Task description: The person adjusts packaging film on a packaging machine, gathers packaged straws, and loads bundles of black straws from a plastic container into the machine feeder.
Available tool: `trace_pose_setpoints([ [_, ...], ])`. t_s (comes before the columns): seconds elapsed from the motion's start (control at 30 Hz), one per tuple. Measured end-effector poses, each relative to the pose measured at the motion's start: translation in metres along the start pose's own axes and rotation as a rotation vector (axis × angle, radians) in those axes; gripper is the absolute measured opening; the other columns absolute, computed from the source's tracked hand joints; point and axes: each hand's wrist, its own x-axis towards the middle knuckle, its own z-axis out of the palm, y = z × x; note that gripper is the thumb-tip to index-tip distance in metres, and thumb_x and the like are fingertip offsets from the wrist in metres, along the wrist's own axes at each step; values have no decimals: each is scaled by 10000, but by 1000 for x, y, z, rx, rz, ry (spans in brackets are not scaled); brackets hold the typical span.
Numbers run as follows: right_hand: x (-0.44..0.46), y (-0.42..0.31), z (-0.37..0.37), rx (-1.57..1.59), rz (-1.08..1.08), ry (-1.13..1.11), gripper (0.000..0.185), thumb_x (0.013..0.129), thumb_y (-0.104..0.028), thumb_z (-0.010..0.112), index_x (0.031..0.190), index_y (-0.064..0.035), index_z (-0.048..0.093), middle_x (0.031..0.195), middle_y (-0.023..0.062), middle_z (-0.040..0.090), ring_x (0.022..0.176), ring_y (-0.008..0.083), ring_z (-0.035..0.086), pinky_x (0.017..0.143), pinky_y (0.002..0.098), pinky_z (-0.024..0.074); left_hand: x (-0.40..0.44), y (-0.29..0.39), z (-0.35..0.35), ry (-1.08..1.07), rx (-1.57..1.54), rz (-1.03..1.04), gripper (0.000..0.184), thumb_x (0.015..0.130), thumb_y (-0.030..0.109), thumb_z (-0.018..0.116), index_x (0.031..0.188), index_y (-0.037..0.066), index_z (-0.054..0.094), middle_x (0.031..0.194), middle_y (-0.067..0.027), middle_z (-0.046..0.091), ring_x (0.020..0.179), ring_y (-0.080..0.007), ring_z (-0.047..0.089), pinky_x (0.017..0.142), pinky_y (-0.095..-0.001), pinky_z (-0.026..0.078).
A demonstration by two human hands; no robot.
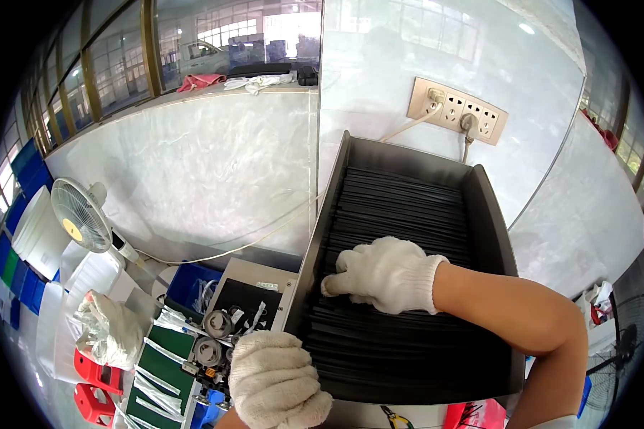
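Note:
My right hand (388,277), in a white knitted glove, rests over long thin black strips (401,214) that lie side by side in a deep dark metal tray (494,214). Its fingers are bent down onto the strips near the tray's left wall, and their tips are partly hidden. My left hand (275,382), gloved the same way, is closed with its fingers curled, at the tray's near left corner. Whatever it may hold is hidden. Close beside it stands a small machine with metal rollers (211,350).
A green belt (166,365) carries several white strips. Left of it are a bag (107,329), red stools (96,375) and a fan (82,218). Yellow-handled pliers (396,417) and a red bag (472,415) lie near the tray's front edge. A socket panel (458,109) is on the wall.

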Motion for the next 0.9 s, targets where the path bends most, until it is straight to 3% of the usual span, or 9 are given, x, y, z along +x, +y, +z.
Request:
trace_pose_setpoints([
  [0.3, -3, -4, -11, 51, 71, -6, 306, 899, -152, 613, 1205, -161, 620, 1091, 91, 643, 967, 269, 657, 785, 368, 548, -3, -8, 1, 77, 7, 80, 248, 730, 179, 736, 592, 21, 604, 595, -86, 611, 652, -242, 611, 647, -375, 532],
  [0.37, -6, 5, -7, 619, -38, 44, 352, 891, -143, 608, 1240, -101, 606, 1151, 119, 664, 1066, 287, 634, 879, 375, 520, 0, -6, 2, 54, 0, 151, 251, 740, 181, 735, 596, 20, 605, 595, -89, 611, 633, -244, 607, 643, -375, 532],
  [0.4, -12, 6, -5, 675, -119, 25, 381, 902, -117, 586, 1281, -75, 574, 1166, 121, 675, 1084, 292, 633, 905, 362, 509, 4, 2, 6, 126, 15, 81, 247, 742, 165, 729, 591, 19, 599, 586, -90, 608, 609, -245, 605, 629, -375, 531],
  [0.43, -10, 4, -1, 665, -211, 29, 409, 912, -114, 576, 1321, -124, 563, 1174, 105, 673, 1070, 270, 641, 904, 345, 508, 6, 6, 8, 198, 29, 11, 243, 745, 150, 723, 587, 18, 593, 576, -91, 604, 585, -246, 602, 616, -375, 530],
  [0.5, -14, -2, -1, 548, 10, -133, 408, 918, -139, 573, 1325, -171, 572, 1158, 84, 680, 1036, 240, 650, 881, 331, 514, 3, 1, 7, 164, 14, 37, 234, 739, 122, 709, 574, 15, 582, 560, -90, 595, 548, -243, 594, 587, -372, 524],
  [0.67, -12, -8, -9, 395, 52, -162, 412, 926, -177, 569, 1334, -228, 567, 1128, 65, 683, 985, 243, 657, 825, 346, 528, 3, -16, 5, 29, -95, 201, 213, 709, 43, 655, 529, 11, 547, 505, -89, 560, 449, -232, 567, 488, -352, 496],
  [0.73, -12, -11, -13, 372, 64, -184, 423, 926, -184, 568, 1345, -238, 557, 1118, 70, 683, 974, 258, 658, 807, 358, 531, 5, -14, 11, 180, -54, 228, 202, 692, 27, 635, 515, 5, 540, 489, -96, 544, 392, -230, 533, 439, -335, 471],
  [0.87, -12, -15, -13, 327, 83, -198, 432, 935, -169, 580, 1353, -271, 542, 1088, 56, 686, 979, 227, 656, 817, 342, 520, -1, -6, 12, 241, -47, 126, 186, 671, 24, 637, 514, -3, 541, 494, -99, 547, 398, -233, 538, 447, -337, 475],
  [0.9, -12, -16, -13, 322, 85, -207, 431, 933, -159, 578, 1350, -261, 545, 1090, 56, 685, 983, 223, 654, 819, 343, 520, -6, -3, 10, 208, -15, 51, 138, 611, 90, 694, 550, 25, 589, 550, -70, 578, 514, -230, 578, 552, -356, 516],
])
